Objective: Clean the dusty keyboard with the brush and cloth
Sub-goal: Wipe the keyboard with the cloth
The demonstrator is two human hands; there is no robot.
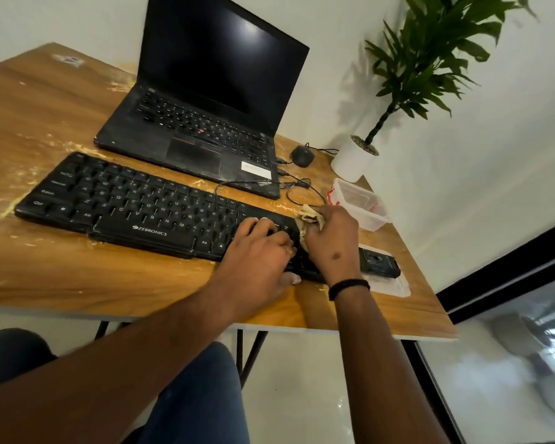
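Note:
A black Zebronics keyboard (135, 206) lies across the wooden table (45, 270). My left hand (257, 254) rests on its right part, fingers spread flat over the keys and thumb at the front edge. Beside it, my right hand (330, 238) grips a bunched beige cloth (306, 217) and presses it onto the keyboard's right end. The keys beneath both hands are hidden. No brush is visible.
An open black laptop (199, 123) stands behind the keyboard, with a black mouse (302, 155) and cables to its right. A clear plastic container (361, 201) and a white potted plant (353, 161) sit at the far right. Dust streaks mark the table. A black object (380, 262) lies by the keyboard's right end.

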